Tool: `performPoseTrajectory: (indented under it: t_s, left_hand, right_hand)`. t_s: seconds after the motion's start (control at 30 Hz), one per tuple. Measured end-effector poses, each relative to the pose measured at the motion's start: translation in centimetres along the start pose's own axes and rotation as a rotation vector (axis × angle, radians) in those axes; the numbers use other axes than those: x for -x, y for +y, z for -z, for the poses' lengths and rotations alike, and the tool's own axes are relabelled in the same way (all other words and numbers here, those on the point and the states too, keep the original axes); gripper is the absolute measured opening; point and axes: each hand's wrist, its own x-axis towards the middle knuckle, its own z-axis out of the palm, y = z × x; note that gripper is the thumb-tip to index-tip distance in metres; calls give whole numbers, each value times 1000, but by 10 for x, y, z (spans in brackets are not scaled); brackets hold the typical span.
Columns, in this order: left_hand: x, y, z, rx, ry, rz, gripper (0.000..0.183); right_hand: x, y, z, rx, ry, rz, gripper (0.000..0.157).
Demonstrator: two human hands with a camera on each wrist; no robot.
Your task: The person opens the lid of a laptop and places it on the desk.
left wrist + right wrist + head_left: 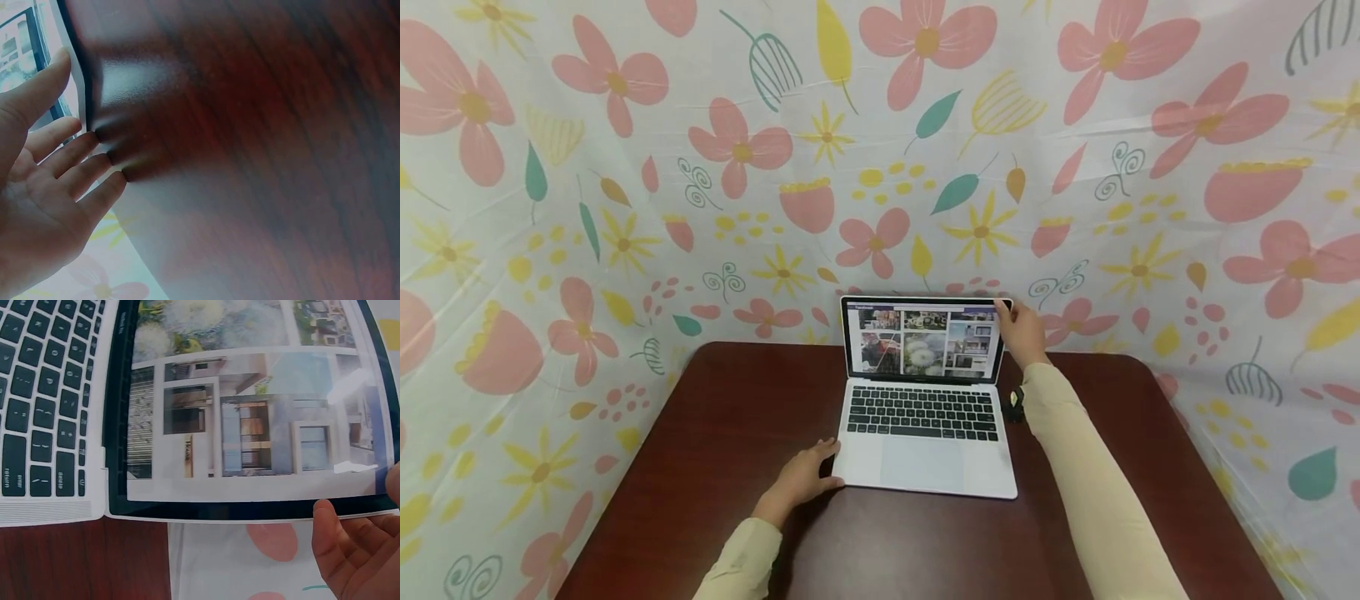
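Observation:
An open laptop (925,450) stands on the table, its lid raised and its screen (917,343) lit with a page of pictures. At its front left corner is my left hand (805,472), thumb by the front edge and fingers along the left side. The left wrist view shows these fingers (78,153) fairly straight, their tips down on the table. My right hand (1022,333) holds the lid's top right corner. In the right wrist view, digits of the right hand (353,550) meet the lid's edge; part of the hand lies outside that view.
The laptop is on a dark red-brown table (737,400) with rounded back corners. Behind and beside it hangs a white curtain (647,183) printed with flowers and leaves. A dark band with a small device (1015,403) sits at the right wrist.

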Motion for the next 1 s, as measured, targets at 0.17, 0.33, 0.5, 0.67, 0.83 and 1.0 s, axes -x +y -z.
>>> performPoseTrajectory:
  t_s: [0.17, 0.33, 0.5, 0.67, 0.83, 1.0]
  left_hand:
    - [-1, -1, -2, -8, 4, 0, 68]
    - [-2, -1, -3, 0, 0, 16, 68]
    - [-2, -1, -1, 6, 1, 13, 68]
    - [-3, 0, -1, 5, 2, -4, 68]
    - [-3, 0, 0, 0, -1, -10, 68]
    - [-4, 5, 2, -18, -18, 12, 67]
  right_hand:
    - [4, 4, -3, 18, -6, -27, 50]
    - [9, 9, -3, 33, -8, 3, 51]
    - [17, 18, -3, 27, 9, 40, 52]
    - [29, 28, 1, 24, -4, 49, 53]
    - [43, 33, 5, 20, -59, 25, 53]
    - [59, 33, 8, 31, -134, 10, 50]
